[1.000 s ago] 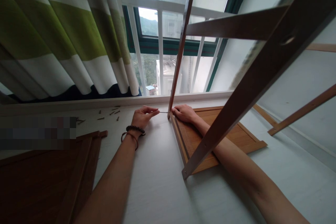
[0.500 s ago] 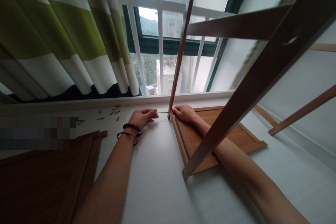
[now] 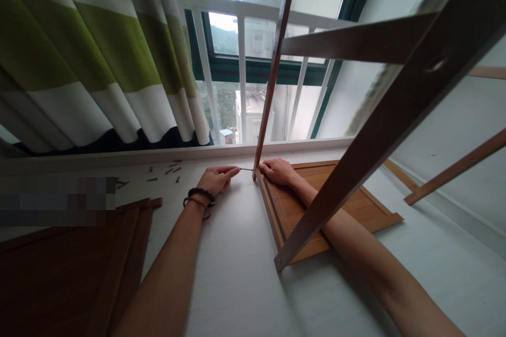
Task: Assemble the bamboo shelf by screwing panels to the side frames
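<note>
My left hand (image 3: 216,179), wearing two dark bracelets, is closed in a pinch on a thin metal hex key (image 3: 246,169). The key's tip meets the foot of the far upright of a brown wooden frame (image 3: 267,110). On the other side of that upright, my right hand (image 3: 279,170) is closed round the frame's lower corner, with its forearm passing behind the near slanted leg (image 3: 356,163). A slatted wooden panel (image 3: 304,195) lies under the right hand and forearm, along the bottom rail (image 3: 270,210).
Several screws (image 3: 169,170) are scattered on the white floor (image 3: 229,253) to the left. Dark wooden panels (image 3: 118,258) lie at lower left. Another wooden frame piece (image 3: 454,171) rests by the right wall. A striped curtain (image 3: 103,52) and a barred window stand behind.
My left hand has turned and shifted slightly right, and more of the hex key shows clearly. My right hand and the frame stay in place.
</note>
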{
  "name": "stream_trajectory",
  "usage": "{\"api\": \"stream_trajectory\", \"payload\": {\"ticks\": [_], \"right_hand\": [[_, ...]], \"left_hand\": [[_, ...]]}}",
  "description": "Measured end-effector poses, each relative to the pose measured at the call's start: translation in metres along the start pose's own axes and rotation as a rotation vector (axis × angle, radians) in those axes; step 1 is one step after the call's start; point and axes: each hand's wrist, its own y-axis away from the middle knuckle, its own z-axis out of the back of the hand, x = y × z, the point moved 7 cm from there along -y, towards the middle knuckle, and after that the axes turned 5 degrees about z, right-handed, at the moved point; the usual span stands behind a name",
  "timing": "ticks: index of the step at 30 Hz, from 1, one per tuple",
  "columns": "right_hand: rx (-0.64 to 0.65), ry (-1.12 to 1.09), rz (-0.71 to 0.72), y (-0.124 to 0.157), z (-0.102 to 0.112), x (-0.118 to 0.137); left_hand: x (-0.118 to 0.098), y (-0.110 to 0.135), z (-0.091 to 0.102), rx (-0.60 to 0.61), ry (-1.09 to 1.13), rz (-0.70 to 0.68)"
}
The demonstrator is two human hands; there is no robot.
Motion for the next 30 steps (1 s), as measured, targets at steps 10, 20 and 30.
{"api": "stream_trajectory", "payload": {"ticks": [10, 20, 30], "right_hand": [[0.018, -0.012, -0.019, 0.0013, 0.0031, 0.0035], [0.013, -0.021, -0.013, 0.0021, 0.0058, 0.0052], [-0.006, -0.038, -0.002, 0.0014, 0.0035, 0.0029]], "left_hand": [[0.0048, -0.0014, -0.0032, 0.063, 0.161, 0.105], [0.0001, -0.0009, -0.0037, 0.016, 0.273, -0.018], [-0.0015, -0.0004, -0.0007, 0.05, 0.19, -0.041]]}}
